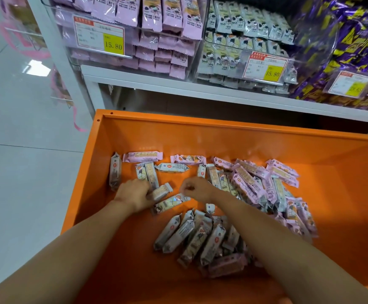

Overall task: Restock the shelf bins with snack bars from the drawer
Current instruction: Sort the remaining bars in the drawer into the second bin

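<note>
An open orange drawer holds several loose snack bars, some pink, some pale green-white. My left hand reaches into the drawer's left part and grips a few pale bars gathered together. My right hand hovers just to the right with fingers curled; I see nothing held in it. Above, clear shelf bins hold pink bars on the left and pale bars in the middle.
A third bin at the right holds purple-and-yellow packets. Price tags reading 15.80 hang on the bin fronts. A white shelf edge runs above the drawer. Glossy white floor lies to the left.
</note>
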A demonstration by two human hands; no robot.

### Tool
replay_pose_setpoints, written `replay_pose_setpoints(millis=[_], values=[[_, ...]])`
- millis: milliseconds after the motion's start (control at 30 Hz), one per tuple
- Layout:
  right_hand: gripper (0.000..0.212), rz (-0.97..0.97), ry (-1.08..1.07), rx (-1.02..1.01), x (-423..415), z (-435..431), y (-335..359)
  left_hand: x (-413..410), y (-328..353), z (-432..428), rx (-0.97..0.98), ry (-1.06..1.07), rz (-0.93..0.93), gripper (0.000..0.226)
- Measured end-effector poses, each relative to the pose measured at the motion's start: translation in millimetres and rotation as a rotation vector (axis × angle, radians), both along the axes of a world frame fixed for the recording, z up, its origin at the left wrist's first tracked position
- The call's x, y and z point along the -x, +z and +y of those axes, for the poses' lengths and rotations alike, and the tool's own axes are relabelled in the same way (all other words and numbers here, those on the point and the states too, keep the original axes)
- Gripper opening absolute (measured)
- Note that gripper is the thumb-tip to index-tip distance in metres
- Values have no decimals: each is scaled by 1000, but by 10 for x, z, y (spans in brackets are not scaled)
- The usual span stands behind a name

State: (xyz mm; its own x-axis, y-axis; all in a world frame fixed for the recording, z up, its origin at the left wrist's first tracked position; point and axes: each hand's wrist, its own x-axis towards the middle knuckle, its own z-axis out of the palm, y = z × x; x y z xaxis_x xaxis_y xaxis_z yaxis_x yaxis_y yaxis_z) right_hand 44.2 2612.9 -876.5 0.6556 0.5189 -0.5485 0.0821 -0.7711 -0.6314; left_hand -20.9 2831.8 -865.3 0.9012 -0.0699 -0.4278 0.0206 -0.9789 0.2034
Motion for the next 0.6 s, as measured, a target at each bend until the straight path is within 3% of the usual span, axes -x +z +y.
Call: replay_pose_setpoints(millis=[100,200,267,433,600], values=[[18,9,-87,-54,-23,-4,69,-5,-20,19,94,59,-2,20],[46,68,-103,-150,27,37,103,-7,-14,2,183,91,-6,15],[52,76,-88,-195,39,111,110,-12,-10,-24,282,103,-3,11],[33,107,-244,-318,14,235,137,-11,-33,-49,474,167,-13,15],[24,112,-318,-362,14,289,245,-17,-14,-45,546,221,-46,28]])
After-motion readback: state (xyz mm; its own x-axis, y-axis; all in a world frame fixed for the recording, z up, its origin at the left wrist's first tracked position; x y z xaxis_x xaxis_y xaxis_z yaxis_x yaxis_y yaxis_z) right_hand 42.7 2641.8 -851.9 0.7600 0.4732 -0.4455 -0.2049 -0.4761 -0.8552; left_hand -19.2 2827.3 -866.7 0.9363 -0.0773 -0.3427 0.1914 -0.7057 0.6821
